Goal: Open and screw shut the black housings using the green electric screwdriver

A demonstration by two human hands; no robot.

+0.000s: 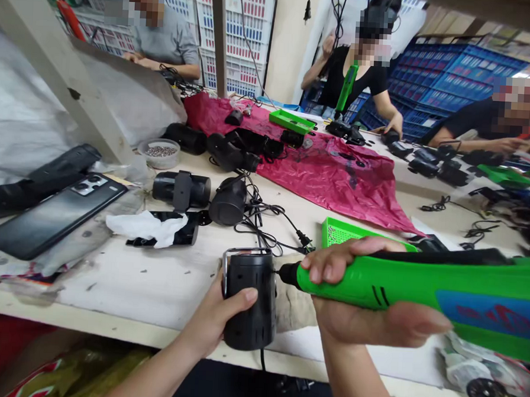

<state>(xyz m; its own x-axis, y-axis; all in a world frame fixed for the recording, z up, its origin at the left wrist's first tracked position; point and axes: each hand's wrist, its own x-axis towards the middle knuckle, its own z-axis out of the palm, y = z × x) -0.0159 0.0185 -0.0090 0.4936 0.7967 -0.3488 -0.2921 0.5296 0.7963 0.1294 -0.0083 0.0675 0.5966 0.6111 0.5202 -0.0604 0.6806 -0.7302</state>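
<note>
My left hand (219, 308) is wrapped round a black cylindrical housing (250, 310), its thumb across the front. A metal bracket (226, 273) loops over the housing's top and left side, and a black cord hangs below. My right hand (353, 298) grips a green electric screwdriver (403, 283), held level. Its black nose points left, with the bit at the upper right side of the housing; whether the bit sits in a screw I cannot tell. Behind the screwdriver, a green perforated tray (347, 232) is partly hidden.
More black housings (229, 201) and corded plugs lie behind. A tub of screws (161, 153), a phone (55, 214) and white tissue (148, 227) are at left. Pink plastic sheeting (337, 172) covers the middle. Co-workers (360, 79) sit across. A slanted post (67, 69) rises at left.
</note>
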